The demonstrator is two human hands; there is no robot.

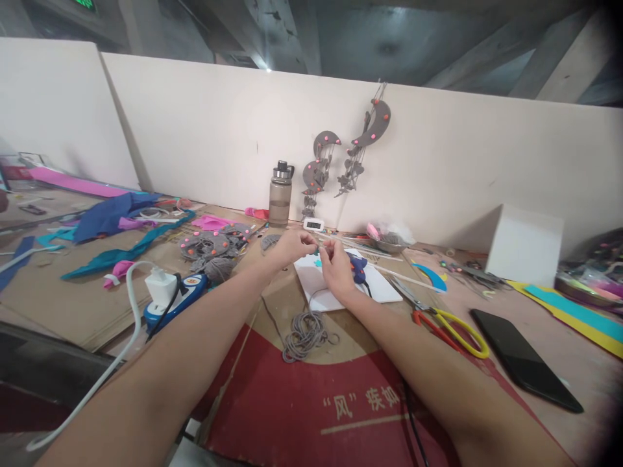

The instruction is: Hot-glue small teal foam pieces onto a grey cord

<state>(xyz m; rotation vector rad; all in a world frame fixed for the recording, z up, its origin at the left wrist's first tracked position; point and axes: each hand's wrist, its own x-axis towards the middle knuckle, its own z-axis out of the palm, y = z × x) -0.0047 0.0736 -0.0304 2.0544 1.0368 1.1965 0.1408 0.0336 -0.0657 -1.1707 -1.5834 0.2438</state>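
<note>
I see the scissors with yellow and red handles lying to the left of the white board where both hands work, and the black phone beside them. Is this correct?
Not quite. In the head view the scissors lie to the right of the white board, not the left. The rest holds: the left hand and right hand work together over that board, and the black phone lies beside the scissors.

A craft workshop: a cardboard-covered table (272,311) strewn with felt scraps (117,217), scissors (450,324), a glue gun (357,266), grey yarn (304,331), and finished hangings (341,155) on the wall
</note>
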